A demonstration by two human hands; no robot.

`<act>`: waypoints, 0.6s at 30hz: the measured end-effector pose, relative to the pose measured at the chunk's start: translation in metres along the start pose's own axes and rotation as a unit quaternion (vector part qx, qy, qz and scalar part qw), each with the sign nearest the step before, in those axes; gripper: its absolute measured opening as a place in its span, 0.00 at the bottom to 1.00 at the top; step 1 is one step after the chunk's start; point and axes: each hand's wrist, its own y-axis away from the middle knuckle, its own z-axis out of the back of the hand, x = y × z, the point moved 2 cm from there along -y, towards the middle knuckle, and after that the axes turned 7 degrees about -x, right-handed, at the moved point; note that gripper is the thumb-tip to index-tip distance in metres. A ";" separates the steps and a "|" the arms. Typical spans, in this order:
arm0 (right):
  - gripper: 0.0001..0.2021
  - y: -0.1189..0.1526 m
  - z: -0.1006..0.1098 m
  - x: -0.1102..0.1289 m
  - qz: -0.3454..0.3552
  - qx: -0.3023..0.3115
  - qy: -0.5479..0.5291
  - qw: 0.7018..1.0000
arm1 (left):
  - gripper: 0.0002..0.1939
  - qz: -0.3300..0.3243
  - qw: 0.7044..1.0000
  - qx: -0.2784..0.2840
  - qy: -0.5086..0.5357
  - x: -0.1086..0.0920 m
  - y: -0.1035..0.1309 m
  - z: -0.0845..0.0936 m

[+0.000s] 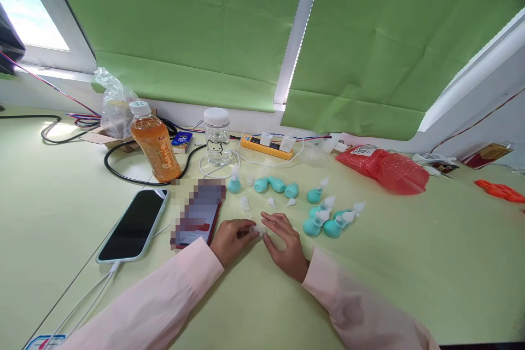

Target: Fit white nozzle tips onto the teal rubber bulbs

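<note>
My left hand (233, 239) pinches a small clear plastic piece (258, 229) between thumb and fingers just above the table. My right hand (288, 245) is beside it with fingers apart, its thumb and fingertips close to the piece; whether they touch it I cannot tell. Beyond the hands lie loose teal rubber bulbs (276, 184) and small clear pointed nozzles (271, 203). A clear plastic part (245, 204) rests near them. To the right are several teal bulbs with nozzles fitted (315, 194), and another fitted bulb (234, 181) stands at the left.
On the left are a white-edged phone (133, 224), a second phone (205, 208) partly blurred out, and an orange drink bottle (155, 145). Behind stand a clear lidded bottle (217, 139) and a yellow power strip (266, 147). A red plastic package (383, 169) lies back right.
</note>
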 end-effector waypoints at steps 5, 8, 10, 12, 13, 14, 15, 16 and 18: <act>0.14 0.003 0.001 0.003 -0.060 -0.007 -0.041 0.997 | 0.14 0.003 1.000 0.008 -0.002 -0.004 0.000 0.001; 0.10 0.005 0.000 0.001 -0.083 -0.012 -0.063 0.994 | 0.14 0.004 1.000 0.009 -0.010 -0.005 0.000 0.002; 0.09 0.006 0.000 0.000 -0.089 -0.019 -0.068 0.994 | 0.15 0.004 1.000 0.011 -0.014 -0.005 0.000 0.002; 0.08 0.006 0.000 0.000 -0.095 -0.024 -0.061 0.993 | 0.15 0.006 1.000 0.011 -0.016 -0.005 0.000 0.001; 0.07 0.006 0.000 0.000 -0.100 -0.026 -0.055 0.993 | 0.15 0.007 1.000 0.010 -0.016 -0.004 0.000 0.001; 0.07 0.005 0.001 0.000 -0.103 -0.027 -0.049 0.993 | 0.15 0.009 1.000 0.009 -0.015 -0.004 0.000 0.001; 0.07 0.005 0.001 0.001 -0.106 -0.027 -0.044 0.993 | 0.15 0.011 1.000 0.008 -0.012 -0.003 0.000 0.001; 0.07 0.005 0.001 0.001 -0.106 -0.024 -0.043 0.993 | 0.15 0.013 1.000 0.008 -0.009 -0.002 0.000 0.000; 0.07 0.005 0.001 0.001 -0.106 -0.020 -0.047 0.993 | 0.15 0.016 1.000 0.009 -0.006 -0.002 0.000 0.000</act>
